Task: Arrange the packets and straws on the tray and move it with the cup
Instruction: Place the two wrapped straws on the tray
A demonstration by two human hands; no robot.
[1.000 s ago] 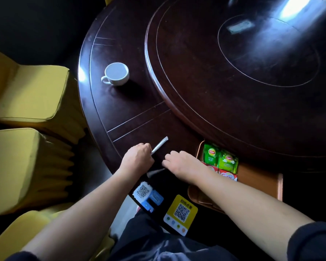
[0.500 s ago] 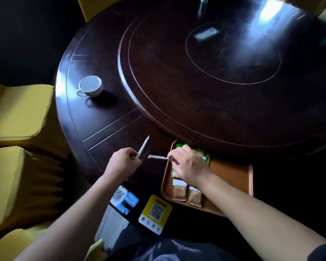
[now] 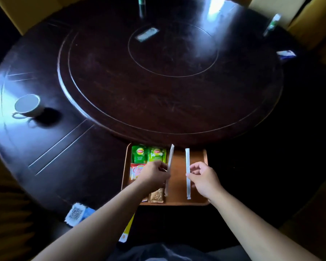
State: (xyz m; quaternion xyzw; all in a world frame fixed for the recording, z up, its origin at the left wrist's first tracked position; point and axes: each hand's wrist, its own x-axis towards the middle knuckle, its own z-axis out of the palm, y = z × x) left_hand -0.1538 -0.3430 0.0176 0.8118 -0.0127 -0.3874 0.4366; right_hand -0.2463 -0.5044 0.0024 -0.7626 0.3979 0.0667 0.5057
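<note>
A brown tray (image 3: pixel 197 193) sits at the near edge of the dark round table. Two green tea packets (image 3: pixel 148 154) lie at its far left, a red packet (image 3: pixel 135 170) below them and a tan packet (image 3: pixel 156 195) nearest me. My left hand (image 3: pixel 154 174) pinches a white wrapped straw (image 3: pixel 170 157) over the tray beside the packets. My right hand (image 3: pixel 205 178) pinches a second white straw (image 3: pixel 187 164) over the tray's right half. Both straws point away from me, roughly parallel. A white cup (image 3: pixel 27 105) stands far left on the table.
A raised turntable (image 3: pixel 167 76) fills the table's middle, its edge just beyond the tray. QR-code stickers (image 3: pixel 77 214) sit on the near table rim at left. Small items (image 3: pixel 286 54) lie at the far right. Yellow chairs (image 3: pixel 309 19) ring the table.
Both hands carried their straws right, from the bare table left of the tray to over the tray, and turned them lengthwise. The view swung right, so the cup now sits further left.
</note>
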